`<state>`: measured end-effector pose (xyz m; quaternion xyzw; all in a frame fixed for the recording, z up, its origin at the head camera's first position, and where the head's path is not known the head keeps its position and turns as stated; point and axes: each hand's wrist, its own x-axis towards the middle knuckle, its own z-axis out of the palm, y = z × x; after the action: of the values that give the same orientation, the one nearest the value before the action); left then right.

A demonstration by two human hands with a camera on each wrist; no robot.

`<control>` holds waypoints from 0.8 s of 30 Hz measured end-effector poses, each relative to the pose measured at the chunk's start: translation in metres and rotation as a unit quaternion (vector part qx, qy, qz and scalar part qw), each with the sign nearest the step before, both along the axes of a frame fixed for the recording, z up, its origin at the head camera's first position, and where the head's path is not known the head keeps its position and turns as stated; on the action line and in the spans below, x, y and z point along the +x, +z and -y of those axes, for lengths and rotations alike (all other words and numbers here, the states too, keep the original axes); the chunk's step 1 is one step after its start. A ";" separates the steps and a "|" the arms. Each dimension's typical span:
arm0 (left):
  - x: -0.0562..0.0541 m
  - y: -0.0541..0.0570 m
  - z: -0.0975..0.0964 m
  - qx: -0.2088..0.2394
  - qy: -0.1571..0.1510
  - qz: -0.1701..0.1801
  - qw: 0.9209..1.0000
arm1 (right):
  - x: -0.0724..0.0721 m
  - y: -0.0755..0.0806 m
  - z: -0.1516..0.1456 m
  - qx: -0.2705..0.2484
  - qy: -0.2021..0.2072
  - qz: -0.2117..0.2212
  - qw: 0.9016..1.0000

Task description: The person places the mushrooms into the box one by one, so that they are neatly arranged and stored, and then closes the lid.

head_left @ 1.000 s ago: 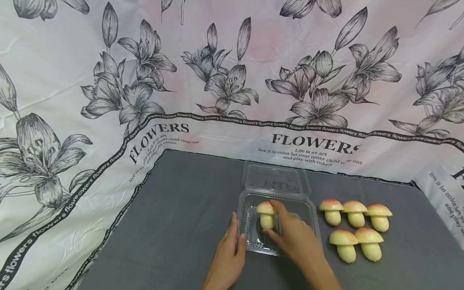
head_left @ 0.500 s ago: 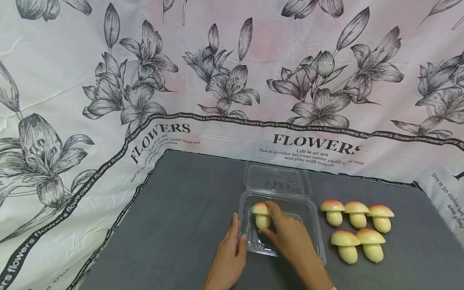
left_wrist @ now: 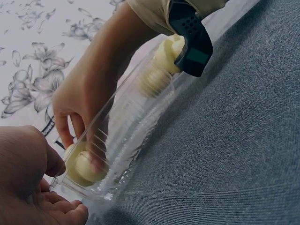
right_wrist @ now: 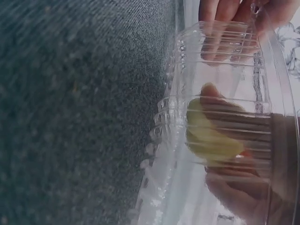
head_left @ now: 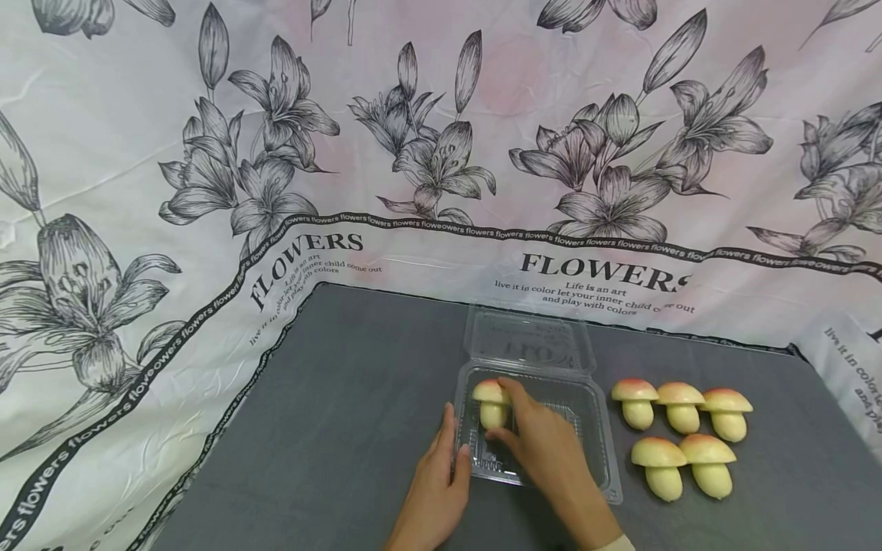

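A hinged clear plastic box [head_left: 606, 440] lies on the grey table with its lid [head_left: 530, 340] folded back. My right hand [head_left: 551, 440] reaches into it and holds a pale yellow mushroom [head_left: 492, 413] with a reddish cap between thumb and fingers, at the box's left side. That mushroom [right_wrist: 211, 136] shows through the ribbed wall in the right wrist view, partly hidden by fingers. My left hand [head_left: 432, 490] is at the box's left edge; in the left wrist view its thumb [left_wrist: 56, 164] and fingers pinch the rim [left_wrist: 54, 183].
Right of the box lie a back row of three similar mushrooms [head_left: 681, 405] and a front pair [head_left: 659, 463]. A floral printed cloth [head_left: 427, 153] hangs behind the grey table [head_left: 331, 428] and along its left side.
My right hand has shifted left and slightly away inside the box, carrying the mushroom towards the left wall. The left hand stays at the box's edge.
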<state>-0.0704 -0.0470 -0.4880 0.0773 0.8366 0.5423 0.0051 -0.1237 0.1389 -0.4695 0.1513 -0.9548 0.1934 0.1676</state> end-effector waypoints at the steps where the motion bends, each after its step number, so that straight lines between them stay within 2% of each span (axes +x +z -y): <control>1: 0.000 0.000 0.000 0.000 0.000 0.000 1.000 | -0.001 0.000 0.001 0.000 0.000 -0.002 1.000; 15: -0.001 -0.001 0.001 -0.003 0.001 -0.003 1.000 | -0.006 -0.005 0.009 0.001 0.005 0.016 1.000; 24: -0.001 -0.001 0.001 -0.005 0.001 -0.004 1.000 | -0.006 -0.005 0.009 0.013 -0.002 0.002 1.000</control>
<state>-0.0709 -0.0478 -0.4893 0.0788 0.8394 0.5378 0.0023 -0.1297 0.1299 -0.4742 0.1515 -0.9578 0.1809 0.1639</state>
